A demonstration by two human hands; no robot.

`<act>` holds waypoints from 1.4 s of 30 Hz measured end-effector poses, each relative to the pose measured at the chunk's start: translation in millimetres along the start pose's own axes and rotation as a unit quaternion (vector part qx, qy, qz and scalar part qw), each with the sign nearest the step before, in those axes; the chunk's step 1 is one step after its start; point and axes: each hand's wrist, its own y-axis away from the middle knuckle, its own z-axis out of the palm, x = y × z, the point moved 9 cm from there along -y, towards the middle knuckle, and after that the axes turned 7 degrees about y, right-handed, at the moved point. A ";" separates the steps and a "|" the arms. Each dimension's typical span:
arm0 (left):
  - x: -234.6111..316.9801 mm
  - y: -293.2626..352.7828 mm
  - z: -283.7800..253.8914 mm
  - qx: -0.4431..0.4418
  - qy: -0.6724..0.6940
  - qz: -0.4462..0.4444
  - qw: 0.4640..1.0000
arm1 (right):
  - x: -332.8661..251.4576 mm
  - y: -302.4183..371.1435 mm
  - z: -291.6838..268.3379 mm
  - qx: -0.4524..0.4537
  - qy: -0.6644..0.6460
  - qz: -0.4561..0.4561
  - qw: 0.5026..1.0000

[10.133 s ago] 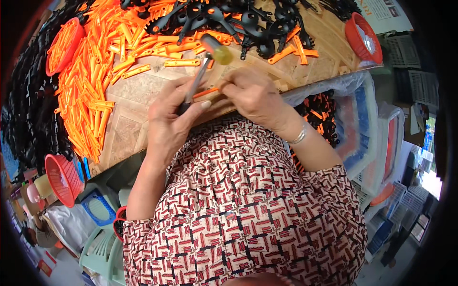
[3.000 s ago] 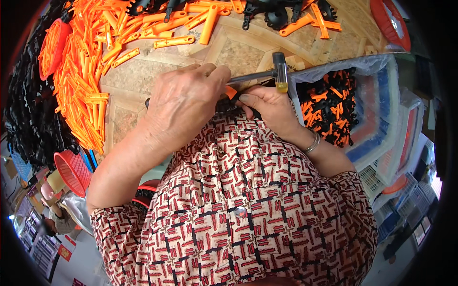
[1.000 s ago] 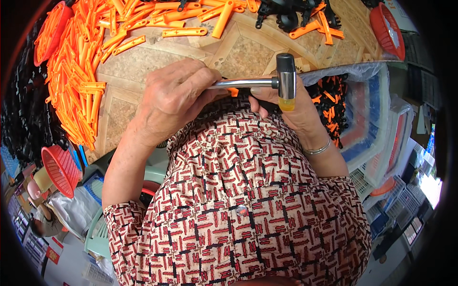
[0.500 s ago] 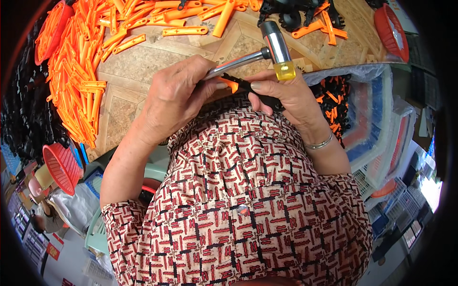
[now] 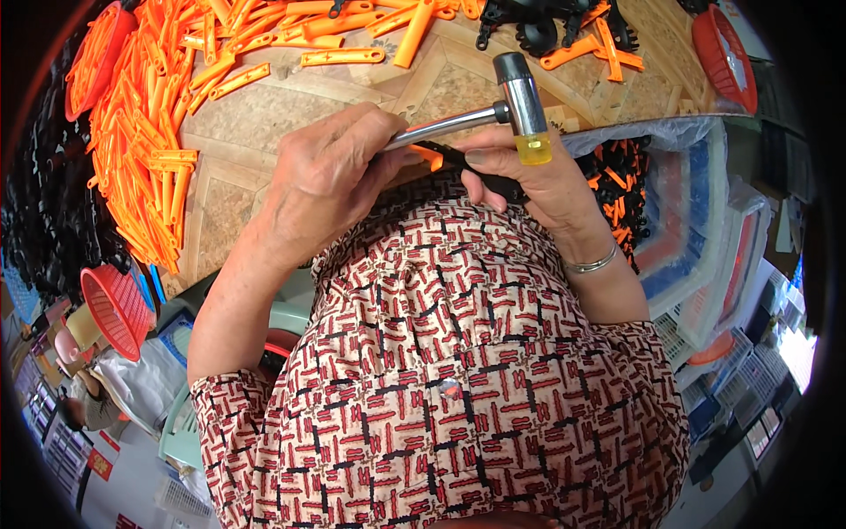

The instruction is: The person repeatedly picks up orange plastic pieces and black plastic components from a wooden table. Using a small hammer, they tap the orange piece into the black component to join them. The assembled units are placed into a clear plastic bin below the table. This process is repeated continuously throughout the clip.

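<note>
My left hand (image 5: 330,172) is closed round the metal handle of a mallet (image 5: 525,106), whose silver head has a black face at the top and a yellow one at the bottom. The head hangs just above my right hand (image 5: 538,181). Between thumb and fingers, my right hand grips a long black plastic part (image 5: 493,181). A small orange plastic piece (image 5: 429,157) shows at this part's left end, against my left fingertips. My left fingers hide how the two pieces meet. Both hands are at the table's near edge, close to my patterned shirt.
Orange plastic handles (image 5: 141,167) lie heaped along the table's left and far side. Black parts (image 5: 538,35) lie at the far right. A plastic-lined crate (image 5: 683,207) with black and orange pieces stands right. Red baskets (image 5: 117,309) sit around the edges.
The mallet's head has swung slightly down and to the right, nearer my right hand. Both hands have otherwise stayed almost in place, with the same holds.
</note>
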 end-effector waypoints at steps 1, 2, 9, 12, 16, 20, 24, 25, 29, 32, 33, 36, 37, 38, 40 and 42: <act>0.0 0.2 0.0 0.004 0.002 0.004 1.000 | 0.5 -0.2 -0.4 -0.002 -0.005 0.000 1.000; -0.3 0.8 0.4 0.008 0.004 0.008 1.000 | 0.8 -0.3 -0.4 -0.004 -0.009 0.000 1.000; -7.1 1.9 -2.5 0.015 0.027 -0.006 1.000 | 7.4 -1.7 -1.1 -0.019 -0.021 0.037 0.999; -9.0 2.2 -0.4 0.010 0.036 -0.006 0.999 | 6.8 -1.9 -1.2 -0.011 -0.016 0.036 0.999; -6.7 1.3 0.5 0.001 0.029 -0.007 1.000 | 4.4 -2.1 -0.8 -0.008 -0.016 0.022 1.000; -7.7 1.8 0.1 0.002 0.028 -0.010 1.000 | 4.6 -1.7 -0.2 -0.010 -0.018 0.031 0.999; -9.7 2.9 -2.9 0.014 0.048 -0.018 0.999 | 7.2 -2.2 -2.0 -0.002 -0.008 0.046 0.999; -8.9 2.4 -2.3 0.010 0.045 -0.017 0.999 | 6.3 -2.2 -1.2 -0.006 -0.008 0.042 0.999; -7.8 1.2 -0.7 0.001 0.031 -0.013 0.999 | 4.6 -1.9 0.2 -0.014 -0.014 0.030 0.999; -8.4 1.4 -0.3 0.000 0.030 -0.014 0.999 | 3.1 -1.1 0.4 -0.014 -0.011 0.034 0.999; -8.8 1.9 -0.5 0.000 0.030 -0.015 0.999 | 3.6 -1.3 0.4 -0.014 -0.010 0.036 0.999; -9.9 2.2 -1.4 0.007 0.036 -0.016 0.999 | 4.0 -1.7 0.6 -0.014 -0.005 0.038 0.999; -9.2 2.0 -1.1 0.004 0.032 -0.015 0.999 | 3.5 -1.6 1.2 -0.013 -0.003 0.037 0.999; -8.1 1.3 -1.0 0.002 0.028 -0.014 1.000 | 3.1 -1.7 1.6 -0.013 0.000 0.036 0.999; -6.5 0.4 -0.1 0.000 0.023 -0.011 1.000 | 5.7 -2.9 -0.1 -0.011 -0.001 0.023 1.000; -6.1 0.0 0.7 0.004 0.019 -0.007 1.000 | 5.6 -2.7 -0.5 -0.016 -0.003 0.016 1.000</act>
